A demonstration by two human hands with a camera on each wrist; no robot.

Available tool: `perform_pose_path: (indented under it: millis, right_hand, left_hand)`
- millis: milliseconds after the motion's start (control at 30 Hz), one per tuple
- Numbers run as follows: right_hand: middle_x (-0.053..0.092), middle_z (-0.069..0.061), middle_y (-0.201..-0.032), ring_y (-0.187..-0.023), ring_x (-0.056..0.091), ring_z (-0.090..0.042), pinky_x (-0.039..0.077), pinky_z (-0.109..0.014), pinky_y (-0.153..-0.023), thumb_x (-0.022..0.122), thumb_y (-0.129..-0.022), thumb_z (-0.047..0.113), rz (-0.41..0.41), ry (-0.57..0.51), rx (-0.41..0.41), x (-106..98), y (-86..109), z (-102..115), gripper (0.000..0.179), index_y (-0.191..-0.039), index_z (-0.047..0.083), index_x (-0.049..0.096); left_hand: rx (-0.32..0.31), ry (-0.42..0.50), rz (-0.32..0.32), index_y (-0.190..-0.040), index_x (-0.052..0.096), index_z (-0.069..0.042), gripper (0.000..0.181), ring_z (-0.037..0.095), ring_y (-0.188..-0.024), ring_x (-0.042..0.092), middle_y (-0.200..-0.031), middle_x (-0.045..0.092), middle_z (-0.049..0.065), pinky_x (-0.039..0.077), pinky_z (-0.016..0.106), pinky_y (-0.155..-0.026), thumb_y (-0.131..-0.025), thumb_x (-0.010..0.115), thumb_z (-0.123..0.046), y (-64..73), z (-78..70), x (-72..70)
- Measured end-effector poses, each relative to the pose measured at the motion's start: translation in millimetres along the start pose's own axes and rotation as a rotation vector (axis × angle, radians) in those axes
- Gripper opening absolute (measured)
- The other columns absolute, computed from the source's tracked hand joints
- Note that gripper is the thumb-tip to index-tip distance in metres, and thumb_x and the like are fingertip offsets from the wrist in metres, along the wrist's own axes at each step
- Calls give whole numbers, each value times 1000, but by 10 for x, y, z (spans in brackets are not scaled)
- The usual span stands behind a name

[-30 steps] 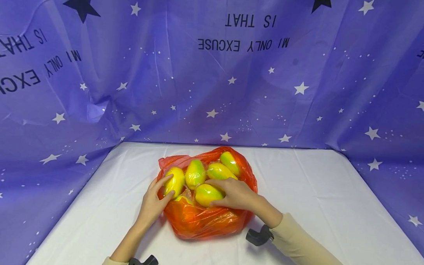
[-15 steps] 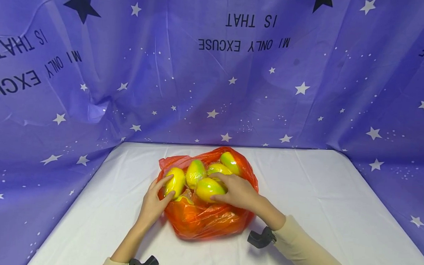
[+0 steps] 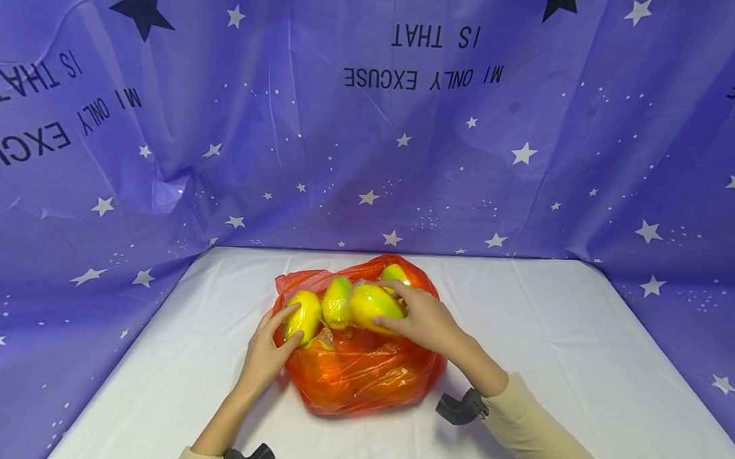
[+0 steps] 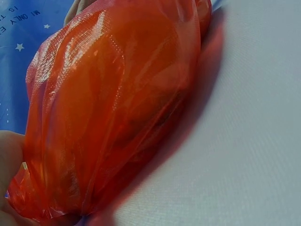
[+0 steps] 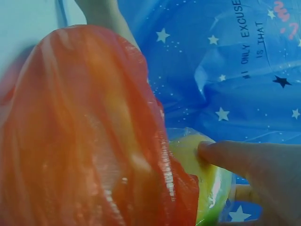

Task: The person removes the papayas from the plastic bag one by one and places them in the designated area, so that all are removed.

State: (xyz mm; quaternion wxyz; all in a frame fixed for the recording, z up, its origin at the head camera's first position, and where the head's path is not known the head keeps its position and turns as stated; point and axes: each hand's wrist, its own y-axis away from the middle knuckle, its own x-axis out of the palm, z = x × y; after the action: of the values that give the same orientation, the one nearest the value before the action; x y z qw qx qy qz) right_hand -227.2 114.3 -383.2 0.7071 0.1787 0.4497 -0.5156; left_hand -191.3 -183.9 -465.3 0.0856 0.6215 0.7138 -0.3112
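A red see-through plastic bag (image 3: 362,385) lies on the white table with its mouth facing up, holding several yellow-green mangoes in clear wrap. My right hand (image 3: 428,319) grips one mango (image 3: 372,307) by thumb and fingers, raised above the others. In the right wrist view the same wrapped mango (image 5: 207,174) shows past the bag's rim, under my thumb. At the bag's left side my left hand (image 3: 269,351) holds another mango (image 3: 304,315) between thumb and fingers, against the bag's edge. A mango (image 3: 337,301) stands between them, and one (image 3: 395,274) sits at the back.
A white cloth covers the table (image 3: 552,344). Purple star-printed curtain (image 3: 370,155) hangs behind it and at both sides. Black wrist mounts (image 3: 461,407) sit below each wrist. More mangoes show dimly through the bag's front.
My right hand has lifted its mango up and away from the front of the bag, now covering the mango behind it. The left hand stays in place.
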Motion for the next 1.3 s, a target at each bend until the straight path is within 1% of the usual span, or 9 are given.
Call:
perform_pose_path:
  millis: [167, 300, 433, 633, 733, 900, 1000, 1300]
  right_hand:
    - [66, -2, -101, -86, 60, -17, 52, -39, -73, 75, -80, 50, -54, -34, 12, -81, -2, 12, 62, -134, 29, 54]
    - [66, -5, -105, -90, 62, -20, 52, -42, -75, 74, -80, 51, -84, -60, 27, -137, -9, 2, 62, -135, 29, 52]
    - [66, -5, -111, -95, 62, -21, 52, -44, -79, 73, -81, 53, -111, -86, 54, -185, -18, -10, 65, -136, 29, 51]
    - [65, -4, -116, -94, 62, -21, 53, -42, -78, 70, -82, 55, -157, -118, 84, -259, -30, -42, 64, -137, 30, 49]
    - [66, -6, -112, -93, 62, -22, 53, -42, -75, 71, -83, 53, -186, -135, 95, -314, -38, -58, 63, -136, 29, 50]
    - [67, -8, -109, -93, 63, -24, 53, -42, -71, 72, -83, 49, -216, -128, 122, -417, -37, -90, 62, -136, 24, 51]
    - [67, -10, -111, -95, 62, -26, 53, -44, -73, 71, -83, 50, -221, -111, 147, -462, -22, -123, 64, -137, 22, 51]
    - [67, -13, -110, -97, 64, -27, 52, -48, -74, 68, -83, 56, -195, -46, 193, -530, 32, -277, 65, -137, 24, 51]
  left_hand:
    - [4, 4, -8, -134, 58, -16, 50, 37, -127, 43, -139, 45, 19, 29, 56, -106, -86, 72, -9, 4, 0, 2]
    - [3, 5, -8, -134, 58, -16, 50, 37, -127, 43, -139, 45, 19, 29, 57, -106, -86, 72, -9, 7, 7, -1]
    - [-6, 9, -2, -134, 58, -17, 50, 36, -127, 43, -140, 44, 18, 28, 56, -106, -86, 72, -11, 6, 6, -7]
    - [-5, 7, 7, -135, 57, -17, 50, 36, -127, 43, -140, 44, 18, 28, 57, -107, -87, 71, -12, 2, 8, -9]
    - [-3, 6, 9, -135, 57, -17, 50, 37, -128, 42, -140, 44, 19, 28, 58, -106, -87, 71, -11, -1, 11, -7]
    - [-1, 0, 5, -135, 57, -17, 51, 37, -127, 43, -139, 44, 19, 28, 58, -106, -87, 71, -11, -3, 18, 0]
    - [3, -1, 2, -134, 57, -17, 50, 37, -127, 43, -139, 45, 19, 29, 58, -106, -86, 71, -10, -1, 15, 1]
    - [1, 0, -9, -134, 57, -18, 50, 35, -125, 45, -138, 46, 17, 30, 56, -105, -87, 72, -11, 7, 20, 9]
